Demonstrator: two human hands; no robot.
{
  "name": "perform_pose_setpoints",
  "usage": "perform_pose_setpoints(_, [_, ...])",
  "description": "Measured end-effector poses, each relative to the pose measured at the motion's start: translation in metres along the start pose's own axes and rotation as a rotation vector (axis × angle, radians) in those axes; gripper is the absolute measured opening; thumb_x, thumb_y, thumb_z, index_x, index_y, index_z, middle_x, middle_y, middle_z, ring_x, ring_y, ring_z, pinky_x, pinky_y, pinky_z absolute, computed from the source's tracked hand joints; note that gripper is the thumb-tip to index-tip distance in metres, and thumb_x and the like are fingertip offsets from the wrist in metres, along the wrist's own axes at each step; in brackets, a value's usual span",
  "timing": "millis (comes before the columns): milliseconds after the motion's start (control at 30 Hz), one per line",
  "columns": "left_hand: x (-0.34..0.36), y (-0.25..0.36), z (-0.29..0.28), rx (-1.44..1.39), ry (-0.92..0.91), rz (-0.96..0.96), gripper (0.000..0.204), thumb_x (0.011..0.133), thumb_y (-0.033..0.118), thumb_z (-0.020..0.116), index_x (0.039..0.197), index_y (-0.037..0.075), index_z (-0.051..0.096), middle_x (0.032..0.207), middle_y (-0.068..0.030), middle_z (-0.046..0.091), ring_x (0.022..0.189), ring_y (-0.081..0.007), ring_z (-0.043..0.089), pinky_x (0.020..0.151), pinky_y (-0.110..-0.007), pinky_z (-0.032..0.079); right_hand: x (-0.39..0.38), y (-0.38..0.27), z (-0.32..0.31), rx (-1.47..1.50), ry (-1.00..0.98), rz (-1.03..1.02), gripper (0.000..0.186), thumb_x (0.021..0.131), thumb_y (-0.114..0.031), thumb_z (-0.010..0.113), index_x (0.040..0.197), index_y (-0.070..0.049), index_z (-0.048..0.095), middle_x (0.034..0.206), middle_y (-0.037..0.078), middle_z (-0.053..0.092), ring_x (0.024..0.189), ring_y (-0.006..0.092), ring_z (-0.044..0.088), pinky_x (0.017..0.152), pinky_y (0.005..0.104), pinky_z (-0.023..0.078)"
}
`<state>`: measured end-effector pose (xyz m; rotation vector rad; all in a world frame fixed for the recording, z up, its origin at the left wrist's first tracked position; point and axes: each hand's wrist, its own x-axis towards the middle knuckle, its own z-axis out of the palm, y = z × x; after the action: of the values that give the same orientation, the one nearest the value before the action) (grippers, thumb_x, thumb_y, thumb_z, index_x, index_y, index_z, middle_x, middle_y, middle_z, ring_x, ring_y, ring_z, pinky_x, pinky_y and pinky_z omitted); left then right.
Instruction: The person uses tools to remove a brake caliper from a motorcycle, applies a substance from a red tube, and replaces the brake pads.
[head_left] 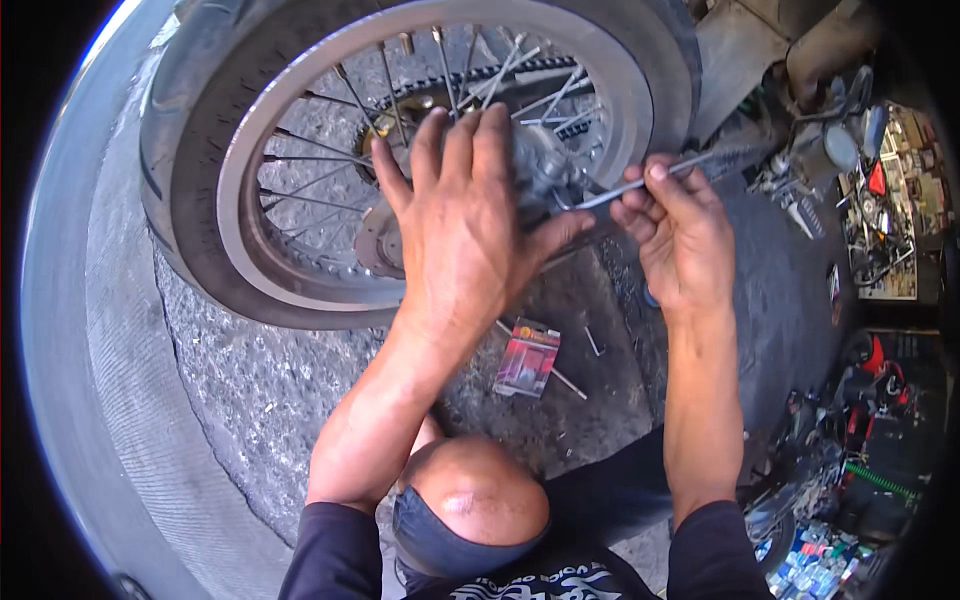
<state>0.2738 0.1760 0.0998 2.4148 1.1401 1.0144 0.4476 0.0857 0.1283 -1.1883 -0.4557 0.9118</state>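
A spoked motorcycle wheel (240, 190) with a black tyre (185, 200) fills the upper part of the head view. My left hand (455, 200) reaches across the hub area, fingers stretched and spread, thumb out to the right. Between its thumb and index finger sits a grey metal part (545, 165), blurred, that looks like a brake caliper. Just left of the wrist, part of a brake disc (380, 240) shows. Closed in a pinch, my right hand (685, 225) grips a slim silver rod-like tool (610, 194). Its left end meets the grey part, and its right end looks bristly and blurred.
Below the wheel, a red and black blister pack (527, 357) lies on the stained ground with a thin stick (569, 383) and a small L-shaped key (594, 342). A drive chain (480, 76) runs behind the spokes. Tools and parts (800, 205) clutter the right side.
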Motion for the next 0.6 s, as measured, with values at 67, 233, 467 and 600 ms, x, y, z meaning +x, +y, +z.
perform_pose_setpoints(67, [0.000,0.000,0.004,0.024,-0.009,0.013,0.098,0.063,0.055,0.083,0.136,0.000,0.048,0.131,-0.0182,0.057,0.133,-0.0393,0.042,0.114,-0.064,0.017,0.003,0.000,-0.004,-0.001,-0.034,-0.010,0.011,0.095,-0.010,0.063,0.102,-0.004,0.057,0.094,0.012,0.068,0.076,0.0171,0.069,0.071,0.0347,0.062])
perform_pose_setpoints(233, [-0.003,-0.005,0.012,0.061,0.007,0.079,0.089,0.071,0.052,0.078,0.135,-0.002,0.048,0.132,-0.0186,0.054,0.134,-0.0422,0.040,0.108,-0.073,0.018,-0.005,-0.030,0.062,-0.789,-0.344,-0.408,0.019,0.095,-0.010,0.058,0.107,0.002,0.063,0.089,0.007,0.067,0.070,0.0116,0.064,0.062,0.0264,0.056])
perform_pose_setpoints(467, [-0.013,-0.016,0.000,0.111,-0.082,0.135,0.080,0.074,0.030,0.077,0.139,-0.002,0.043,0.139,-0.0221,0.045,0.138,-0.0491,0.029,0.109,-0.073,0.015,-0.005,0.001,0.085,-1.208,-0.350,-0.917,0.013,0.086,-0.018,0.065,0.088,-0.005,0.064,0.077,0.013,0.067,0.074,0.0347,0.066,0.064,0.0452,0.053])
perform_pose_setpoints(600, [-0.028,-0.009,-0.018,-0.066,-0.051,0.047,0.077,0.075,0.026,0.076,0.139,-0.003,0.042,0.146,-0.0230,0.036,0.141,-0.0486,0.024,0.110,-0.071,0.015,0.001,0.016,0.082,-1.107,-0.419,-1.081,0.013,0.090,-0.020,0.064,0.088,-0.007,0.065,0.073,0.012,0.066,0.068,0.0303,0.066,0.059,0.0431,0.051])
